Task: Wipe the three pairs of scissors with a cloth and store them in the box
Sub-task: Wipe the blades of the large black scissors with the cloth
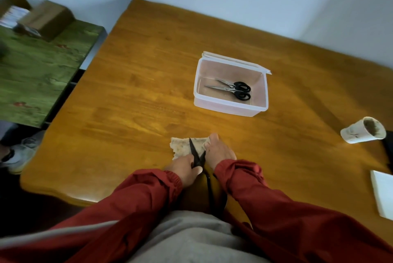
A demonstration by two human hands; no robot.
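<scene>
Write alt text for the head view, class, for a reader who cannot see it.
A person's left hand grips black scissors over a cloth that the right hand presses to a wooden table. Beyond, more scissors lie in an open clear box; a paper cup sits at right.

Wooden table, tipped paper cup, cardboard box

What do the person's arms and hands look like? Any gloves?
The left sleeve and right sleeve are long and dark red, with gathered stretchy cuffs at the wrists. The left hand and right hand are bare, no gloves.
</scene>
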